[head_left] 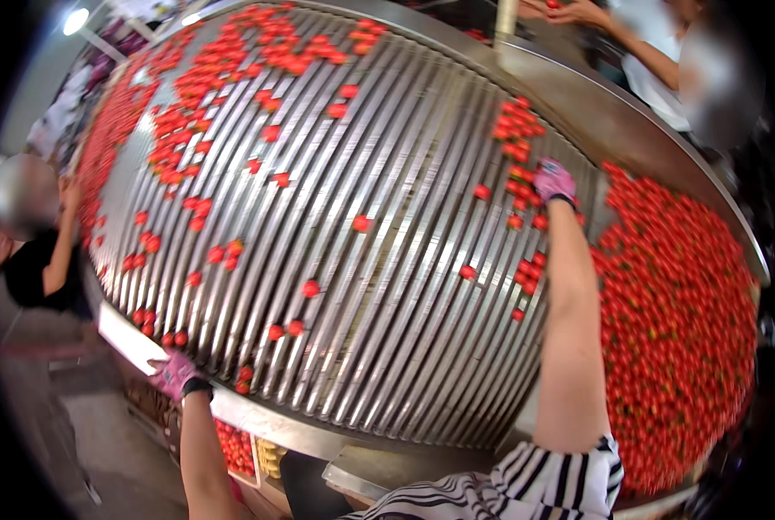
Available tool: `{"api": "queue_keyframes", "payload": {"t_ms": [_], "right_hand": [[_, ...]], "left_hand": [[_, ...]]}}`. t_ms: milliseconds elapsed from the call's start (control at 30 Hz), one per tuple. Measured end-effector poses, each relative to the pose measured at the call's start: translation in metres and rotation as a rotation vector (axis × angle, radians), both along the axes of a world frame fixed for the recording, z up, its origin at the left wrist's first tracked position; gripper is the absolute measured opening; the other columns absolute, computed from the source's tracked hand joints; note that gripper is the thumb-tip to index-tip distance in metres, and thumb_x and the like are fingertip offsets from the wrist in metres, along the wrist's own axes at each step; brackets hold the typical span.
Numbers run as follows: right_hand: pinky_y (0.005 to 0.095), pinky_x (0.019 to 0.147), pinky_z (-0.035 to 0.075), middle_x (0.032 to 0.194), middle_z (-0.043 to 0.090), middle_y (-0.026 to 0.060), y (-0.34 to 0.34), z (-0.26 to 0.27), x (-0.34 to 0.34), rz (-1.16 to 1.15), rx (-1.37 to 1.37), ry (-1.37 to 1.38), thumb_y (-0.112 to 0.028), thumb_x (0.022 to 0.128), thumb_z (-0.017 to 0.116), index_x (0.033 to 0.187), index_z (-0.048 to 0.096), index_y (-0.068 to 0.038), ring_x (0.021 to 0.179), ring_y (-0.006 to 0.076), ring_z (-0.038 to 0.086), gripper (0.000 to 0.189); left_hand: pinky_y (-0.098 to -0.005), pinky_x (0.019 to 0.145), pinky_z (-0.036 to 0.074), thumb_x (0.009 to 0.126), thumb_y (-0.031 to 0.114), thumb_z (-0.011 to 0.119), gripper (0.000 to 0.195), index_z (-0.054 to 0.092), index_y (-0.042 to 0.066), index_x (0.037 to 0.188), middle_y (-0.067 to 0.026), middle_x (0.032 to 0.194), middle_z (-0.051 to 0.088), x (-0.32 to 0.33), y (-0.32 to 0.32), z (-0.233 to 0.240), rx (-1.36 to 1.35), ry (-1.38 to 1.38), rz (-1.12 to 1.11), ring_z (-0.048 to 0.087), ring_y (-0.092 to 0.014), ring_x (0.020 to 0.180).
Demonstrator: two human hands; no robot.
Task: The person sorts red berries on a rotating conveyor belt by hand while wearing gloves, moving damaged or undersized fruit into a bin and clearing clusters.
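Observation:
A metal roller conveyor [387,260] spreads before me, with small red tomatoes [310,288] scattered over its rollers. My right hand [554,180], in a pink glove with a dark cuff, reaches to the far right part of the rollers. It touches or hovers over a cluster of tomatoes [520,188]; its fingers are blurred, and any tomato under them is hidden. At the near left, my left hand [176,375], gloved alike, is at the conveyor's metal rim [277,422], beside a bright white flat piece [127,338]. Whether it grips that piece is unclear.
A large heap of tomatoes [680,338] fills the right end, behind a curved metal side wall [621,117]. Denser tomatoes [212,65] lie at the far left. Below the rim stands a crate of tomatoes [234,448]. Co-workers are at the left [43,266] and upper right [647,58].

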State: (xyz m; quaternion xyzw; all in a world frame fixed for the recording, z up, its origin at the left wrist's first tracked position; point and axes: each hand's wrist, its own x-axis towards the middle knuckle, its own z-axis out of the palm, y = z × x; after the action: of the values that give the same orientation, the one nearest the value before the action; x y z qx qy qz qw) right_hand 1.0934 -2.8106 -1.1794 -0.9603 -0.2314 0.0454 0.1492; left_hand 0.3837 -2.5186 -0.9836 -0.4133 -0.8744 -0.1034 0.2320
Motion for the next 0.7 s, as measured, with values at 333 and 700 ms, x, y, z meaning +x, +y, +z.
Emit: {"api": "queue_keyframes", "payload": {"t_ms": [333,700], "right_hand": [[0.0355,0.07,0.049,0.102,0.062,0.0036,-0.077,-0.052,-0.1,-0.507,1.541,1.207,-0.024,0.08,0.06,0.104,0.059,-0.015,0.091,0.0242,0.06,0.026],[0.0199,0.042,0.04,0.083,0.06,0.0089,0.139,0.105,-0.14,0.034,1.749,2.009,-0.022,0.085,0.063,0.102,0.055,0.0,0.063,0.012,0.059,0.029]], "left_hand": [[-0.0603,0.092,0.036,0.088,0.056,0.037,0.068,0.02,0.021,0.144,-0.016,0.148,0.019,0.013,-0.016,-0.007,-0.011,-0.156,0.04,0.032,-0.041,0.128],[-0.0498,0.084,0.045,0.088,0.054,0.039,0.068,0.024,0.017,0.142,-0.0195,0.145,0.021,0.014,-0.037,-0.01,0.058,-0.098,-0.044,0.042,-0.037,0.119]]}}
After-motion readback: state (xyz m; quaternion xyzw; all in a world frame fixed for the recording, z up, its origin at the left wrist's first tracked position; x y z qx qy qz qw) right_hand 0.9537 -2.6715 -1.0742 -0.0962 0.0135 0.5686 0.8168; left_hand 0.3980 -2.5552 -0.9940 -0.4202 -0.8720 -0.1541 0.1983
